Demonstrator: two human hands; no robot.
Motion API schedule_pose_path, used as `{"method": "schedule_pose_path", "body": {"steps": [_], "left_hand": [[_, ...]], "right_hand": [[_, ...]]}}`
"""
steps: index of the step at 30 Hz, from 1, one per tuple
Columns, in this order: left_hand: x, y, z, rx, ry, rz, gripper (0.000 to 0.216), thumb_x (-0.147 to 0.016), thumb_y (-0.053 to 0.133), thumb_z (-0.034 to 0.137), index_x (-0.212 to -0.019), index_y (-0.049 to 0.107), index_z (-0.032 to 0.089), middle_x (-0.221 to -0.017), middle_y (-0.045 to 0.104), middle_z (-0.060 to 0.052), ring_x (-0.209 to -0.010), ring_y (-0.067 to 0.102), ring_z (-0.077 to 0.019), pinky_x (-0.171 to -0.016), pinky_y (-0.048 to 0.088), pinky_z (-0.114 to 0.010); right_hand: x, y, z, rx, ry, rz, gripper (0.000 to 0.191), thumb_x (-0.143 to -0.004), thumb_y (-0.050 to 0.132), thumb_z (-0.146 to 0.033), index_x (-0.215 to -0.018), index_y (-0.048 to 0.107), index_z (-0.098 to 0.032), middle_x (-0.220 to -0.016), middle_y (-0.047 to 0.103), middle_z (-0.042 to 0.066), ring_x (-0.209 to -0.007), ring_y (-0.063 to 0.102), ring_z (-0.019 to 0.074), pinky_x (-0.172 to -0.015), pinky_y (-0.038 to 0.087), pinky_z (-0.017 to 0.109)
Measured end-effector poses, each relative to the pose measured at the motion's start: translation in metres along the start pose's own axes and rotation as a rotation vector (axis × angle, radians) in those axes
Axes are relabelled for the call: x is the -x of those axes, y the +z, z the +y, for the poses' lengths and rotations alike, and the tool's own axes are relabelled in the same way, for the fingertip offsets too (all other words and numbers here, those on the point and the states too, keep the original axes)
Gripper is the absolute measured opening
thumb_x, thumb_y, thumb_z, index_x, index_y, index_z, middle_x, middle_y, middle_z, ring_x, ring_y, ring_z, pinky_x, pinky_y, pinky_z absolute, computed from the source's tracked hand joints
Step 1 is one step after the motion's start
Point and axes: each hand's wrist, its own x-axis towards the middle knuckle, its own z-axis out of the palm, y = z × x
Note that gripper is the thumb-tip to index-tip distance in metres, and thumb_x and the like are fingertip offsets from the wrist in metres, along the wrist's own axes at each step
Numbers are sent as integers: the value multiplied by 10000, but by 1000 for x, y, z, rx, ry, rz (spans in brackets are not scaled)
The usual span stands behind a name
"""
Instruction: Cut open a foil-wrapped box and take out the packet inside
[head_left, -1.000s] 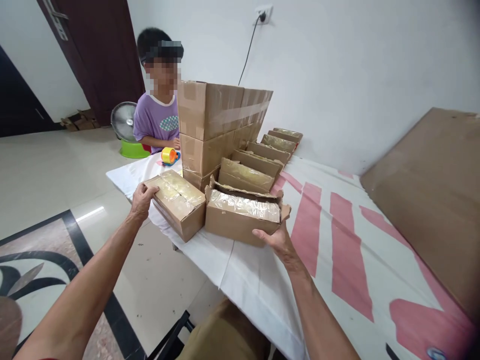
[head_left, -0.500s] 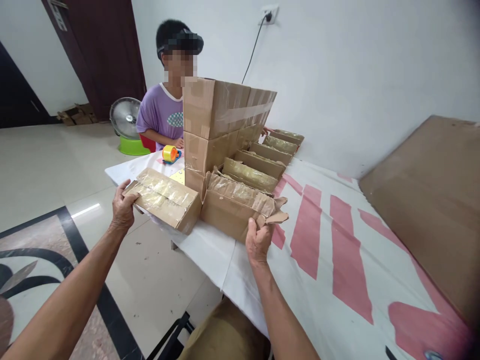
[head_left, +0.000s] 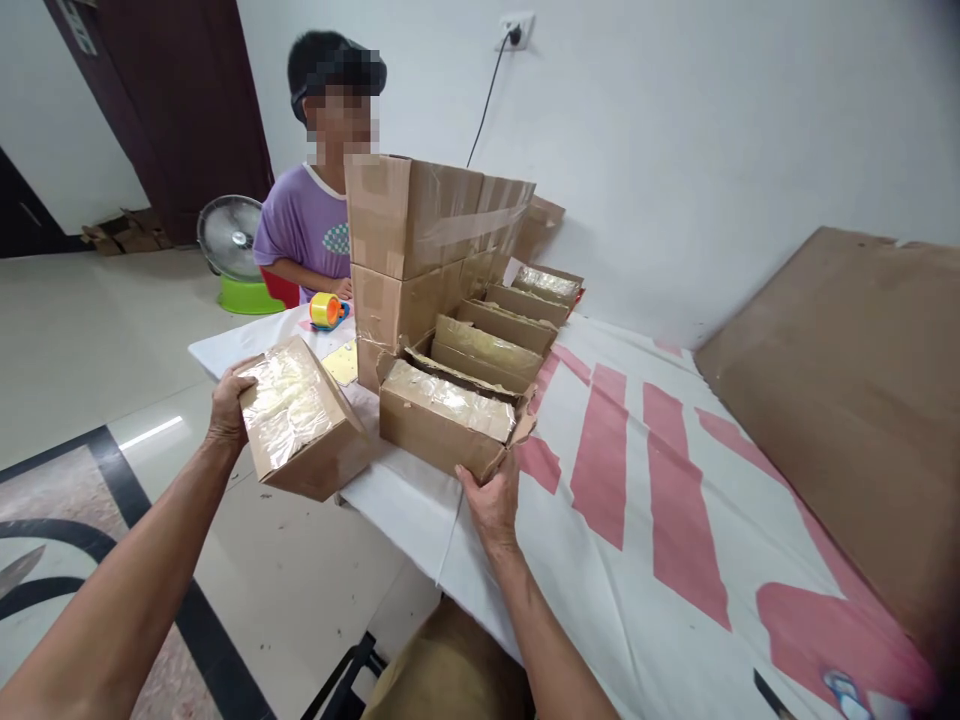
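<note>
My left hand [head_left: 229, 408] is closed on the left side of a taped cardboard box [head_left: 341, 455], which it holds tilted at the table's left edge. Shiny clear tape covers the face turned up toward me. My right hand [head_left: 491, 500] grips the lower right corner of a torn-edged cardboard box [head_left: 427, 425] standing on the table, its thumb on the front and its other fingers partly hidden. Ragged flaps stick out around that box's top, and a taped surface shows there. Behind it stands a row of open cardboard boxes [head_left: 487, 355].
A tall stack of closed boxes [head_left: 379, 215] rises behind the held boxes. Past it sits a person [head_left: 300, 225] in a purple shirt, near a yellow tape roll [head_left: 325, 310]. A large cardboard sheet [head_left: 817, 400] leans at right; a knife [head_left: 772, 692] lies near the front.
The box in my left hand has tipped, turning its taped face toward me. My right hand has shifted left along with the torn-edged box. At the far end, one box now appears raised behind the stack.
</note>
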Motion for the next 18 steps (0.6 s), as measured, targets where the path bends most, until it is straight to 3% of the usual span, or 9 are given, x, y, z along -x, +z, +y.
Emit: {"method": "schedule_pose_path", "body": {"steps": [6, 12, 15, 18], "left_hand": [[-1, 23, -5, -116, -1, -2, 541, -517, 653, 304, -1046, 632, 195, -874, 660, -17, -758, 607, -209, -643, 520, -310], [-1, 43, -13, -160, 42, -4, 436, -530, 626, 344, -927, 656, 167, -856, 634, -16, -755, 557, -180, -617, 471, -271], [1, 43, -12, -177, 45, -12, 389, -537, 634, 341, -887, 651, 172, -801, 614, -2, -731, 549, -176, -604, 471, -270], [2, 42, -12, -191, 43, -31, 364, -545, 628, 355, -865, 637, 182, -745, 597, 10, -693, 550, -176, -585, 478, -278]], "right_hand": [[1, 10, -3, 45, 90, -5, 643, -730, 706, -457, -1271, 535, -155, -1187, 628, 189, -1152, 569, 373, -943, 496, 519], [14, -11, -5, 58, 97, -56, 550, -769, 656, -381, -1273, 554, -186, -1032, 673, 93, -840, 646, 258, -774, 547, 412], [7, -39, -14, 53, -12, 12, 688, -785, 705, -425, -1383, 485, -165, -1187, 659, 162, -1032, 651, 312, -896, 542, 492], [-19, -68, -36, 65, -228, 88, 793, -813, 732, -442, -1489, 400, -196, -1476, 497, 218, -1368, 489, 367, -1070, 450, 580]]}}
